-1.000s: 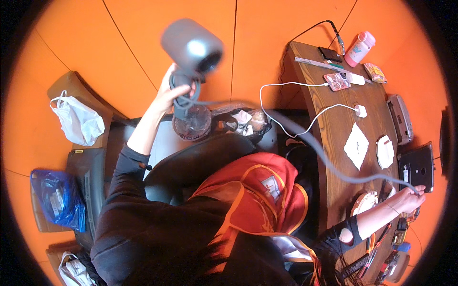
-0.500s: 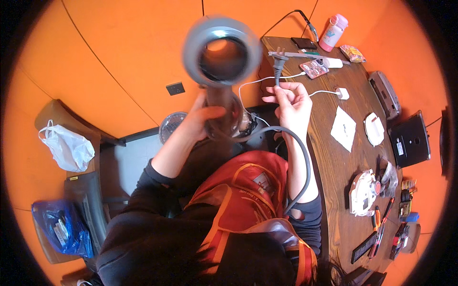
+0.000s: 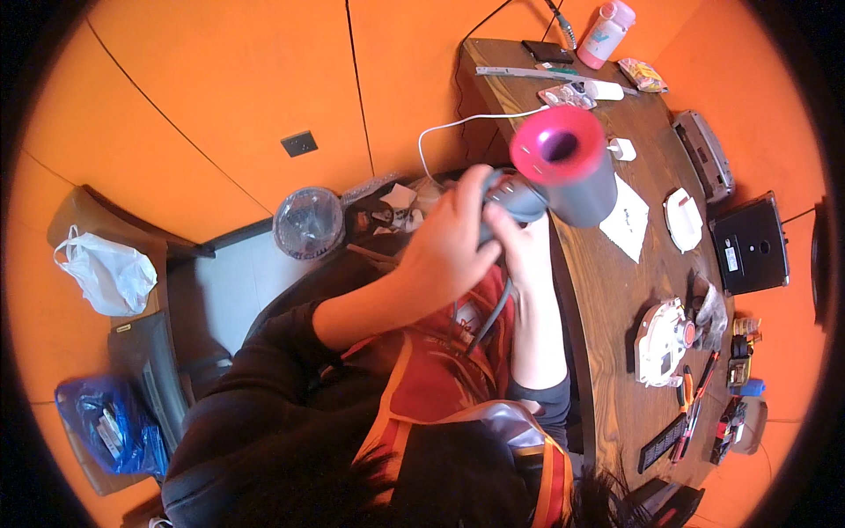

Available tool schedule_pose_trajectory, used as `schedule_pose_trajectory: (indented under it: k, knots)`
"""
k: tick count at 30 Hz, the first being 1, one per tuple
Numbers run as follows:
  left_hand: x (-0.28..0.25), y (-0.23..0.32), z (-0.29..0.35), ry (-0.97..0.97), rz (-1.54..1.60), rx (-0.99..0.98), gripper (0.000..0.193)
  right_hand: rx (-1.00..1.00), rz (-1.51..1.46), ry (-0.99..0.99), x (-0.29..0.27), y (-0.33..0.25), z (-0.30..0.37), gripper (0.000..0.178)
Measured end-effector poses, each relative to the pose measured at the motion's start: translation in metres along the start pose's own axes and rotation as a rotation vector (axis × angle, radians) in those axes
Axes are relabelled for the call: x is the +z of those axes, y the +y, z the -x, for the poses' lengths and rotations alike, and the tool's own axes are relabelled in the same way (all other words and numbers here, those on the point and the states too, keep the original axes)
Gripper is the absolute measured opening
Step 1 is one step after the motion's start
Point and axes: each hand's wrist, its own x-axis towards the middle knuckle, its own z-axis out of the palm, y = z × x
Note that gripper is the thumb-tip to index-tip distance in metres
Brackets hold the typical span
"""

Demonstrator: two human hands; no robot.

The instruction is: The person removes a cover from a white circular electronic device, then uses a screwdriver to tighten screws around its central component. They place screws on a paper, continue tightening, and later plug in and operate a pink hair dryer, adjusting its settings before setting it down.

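A grey hair dryer (image 3: 588,192) with a pink ring at one end is held up in front of me, its head over the left edge of the wooden table. My left hand (image 3: 451,233) is closed around the handle (image 3: 519,199) from the left, fingers curled over it. From below, my right hand (image 3: 528,255) grips the same handle, most of its fingers hidden. The grey power cord (image 3: 495,319) hangs from between my hands down over the red apron. I cannot see the plug.
The wooden table (image 3: 585,308) at right bears a white round device (image 3: 662,343), a paper sheet (image 3: 627,220), pliers (image 3: 685,387), a white charger (image 3: 622,150) and a pink-white bottle (image 3: 606,35). A lined bin (image 3: 308,223) stands left of my hands, beyond it a white bag (image 3: 110,273).
The hair dryer has turned and swung right, its pink ring now showing. My left hand has followed it. My right hand, which pinched the plug, has come down to the handle.
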Motion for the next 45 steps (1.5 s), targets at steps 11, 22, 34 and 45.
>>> schedule_pose_trajectory:
  k: [11,22,34,45]
  knots:
    - [-0.061,-0.016,-0.027,-0.377,0.501,-0.184,0.025,0.227,-0.553,-0.407,0.002,-0.001,-0.001,0.043]
    - [-0.056,-0.119,-0.046,0.554,1.545,-0.824,0.024,0.448,-0.371,-0.067,-0.033,0.037,0.019,0.064]
    - [-0.119,-0.480,0.033,0.587,-0.300,-0.974,0.040,0.627,-0.267,0.111,-0.077,0.040,0.053,0.060]
    - [-0.084,-0.512,0.016,0.282,-0.384,-0.922,0.044,0.735,-0.214,0.204,-0.063,0.042,0.064,0.056]
